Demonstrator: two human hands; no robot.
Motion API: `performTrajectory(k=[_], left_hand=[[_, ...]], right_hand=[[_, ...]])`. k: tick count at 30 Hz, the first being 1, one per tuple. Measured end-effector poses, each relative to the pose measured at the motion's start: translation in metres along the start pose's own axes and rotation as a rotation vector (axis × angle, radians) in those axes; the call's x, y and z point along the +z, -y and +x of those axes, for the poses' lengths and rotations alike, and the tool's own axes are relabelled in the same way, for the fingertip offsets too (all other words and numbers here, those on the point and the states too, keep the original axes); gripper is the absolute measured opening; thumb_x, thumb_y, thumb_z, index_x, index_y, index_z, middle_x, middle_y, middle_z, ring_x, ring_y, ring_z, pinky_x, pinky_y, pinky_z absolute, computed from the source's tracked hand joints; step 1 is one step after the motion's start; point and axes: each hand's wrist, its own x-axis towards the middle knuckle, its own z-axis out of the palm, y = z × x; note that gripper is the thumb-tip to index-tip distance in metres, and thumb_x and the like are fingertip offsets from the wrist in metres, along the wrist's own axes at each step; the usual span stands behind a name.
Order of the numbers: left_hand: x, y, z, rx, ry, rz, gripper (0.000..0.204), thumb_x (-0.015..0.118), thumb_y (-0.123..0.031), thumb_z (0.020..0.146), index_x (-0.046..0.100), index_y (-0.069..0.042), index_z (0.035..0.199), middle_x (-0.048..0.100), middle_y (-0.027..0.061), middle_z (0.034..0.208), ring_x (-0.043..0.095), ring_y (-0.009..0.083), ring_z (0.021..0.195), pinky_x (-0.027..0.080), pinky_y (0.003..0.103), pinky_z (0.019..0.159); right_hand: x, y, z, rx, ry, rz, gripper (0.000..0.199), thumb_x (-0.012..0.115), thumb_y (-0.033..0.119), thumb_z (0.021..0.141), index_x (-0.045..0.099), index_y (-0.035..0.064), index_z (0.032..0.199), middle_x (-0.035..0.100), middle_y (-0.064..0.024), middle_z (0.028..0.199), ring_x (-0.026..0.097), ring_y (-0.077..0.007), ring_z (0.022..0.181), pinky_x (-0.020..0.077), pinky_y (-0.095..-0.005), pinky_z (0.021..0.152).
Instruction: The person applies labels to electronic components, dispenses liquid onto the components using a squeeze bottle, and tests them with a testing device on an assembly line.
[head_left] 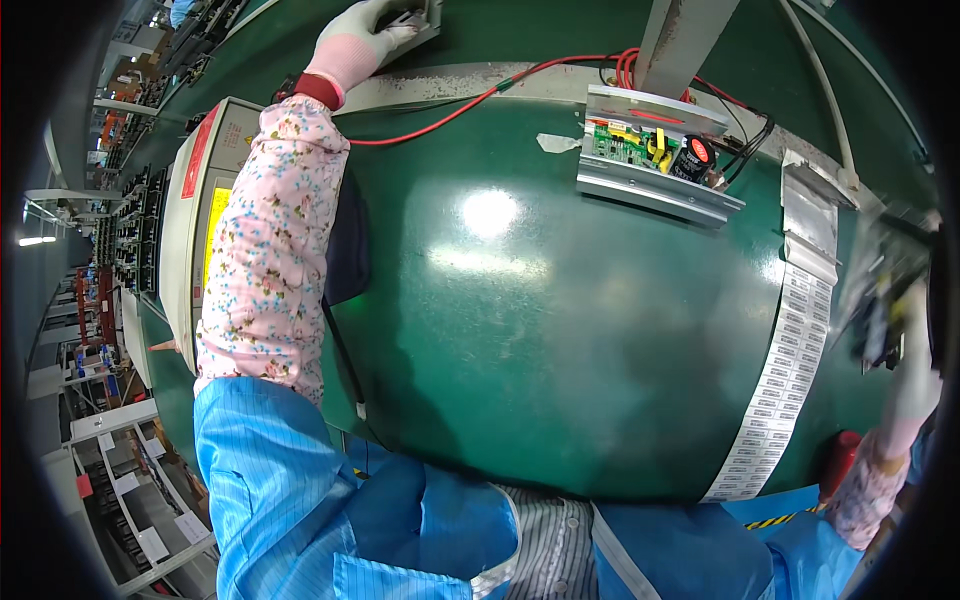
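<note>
My left hand (355, 42), in a white and pink glove, reaches to the far side of the bench. Its fingers are closed on a silver metal housing (432, 22), partly cut off by the picture's edge. At the far right, my gloved right hand (914, 345) is smeared by motion. A blurred silver and black unit (882, 300) moves with it, apparently in its grip; the fingers are not clear. Between the hands, toward the back, an open aluminium housing (660, 190) holds a green circuit board (622, 148) with a black capacitor (693, 158) and a yellow-wrapped coil.
A strip of white printed labels (770, 410) runs down the right of the green bench mat (560, 360). At left stands a beige instrument box (195, 200). Red cable (440, 122) crosses behind, near a metal post (685, 45). A red object (842, 460) sits at lower right.
</note>
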Motion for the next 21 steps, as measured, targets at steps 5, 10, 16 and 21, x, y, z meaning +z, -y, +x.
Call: performTrajectory(k=[5,10,16,21], left_hand=[[0.008,0.002,0.013,0.104,0.012,-0.499,0.057,0.070,-0.009,0.087,0.053,0.004,0.141,0.066,0.0197,0.127,0.064,0.0292,0.113,0.050,0.033,0.101],[0.006,-0.013,0.015,0.111,0.069,-0.584,0.064,0.075,-0.015,0.086,0.051,0.002,0.144,0.064,0.0167,0.134,0.063,0.0253,0.116,0.048,0.031,0.103],[0.012,-0.027,0.011,0.108,0.017,-0.384,0.063,0.075,-0.018,0.086,0.053,-0.002,0.143,0.064,0.0153,0.134,0.064,0.0280,0.115,0.049,0.034,0.101],[0.030,-0.057,-0.007,0.167,-0.190,0.105,0.056,0.072,-0.024,0.087,0.059,-0.012,0.140,0.064,0.0081,0.134,0.065,0.0342,0.111,0.051,0.039,0.095]], right_hand=[[0.002,0.033,-0.032,-0.104,0.444,0.083,0.048,0.066,0.001,0.077,0.066,-0.0015,0.125,0.062,-0.0148,0.105,0.059,-0.0327,0.095,0.0499,-0.0426,0.090],[0.020,0.046,-0.039,-0.255,0.495,-0.009,0.041,0.070,0.007,0.077,0.068,0.0017,0.117,0.060,-0.0120,0.096,0.058,-0.0318,0.089,0.0499,-0.0427,0.087],[0.041,0.057,-0.046,-0.363,0.502,-0.071,0.039,0.074,0.012,0.078,0.069,0.0034,0.116,0.061,-0.0109,0.097,0.059,-0.0316,0.093,0.0491,-0.0437,0.092],[0.060,0.073,-0.052,-0.400,0.509,-0.055,0.049,0.079,0.017,0.077,0.066,0.0025,0.121,0.063,-0.0115,0.101,0.061,-0.0323,0.098,0.0484,-0.0454,0.096]])
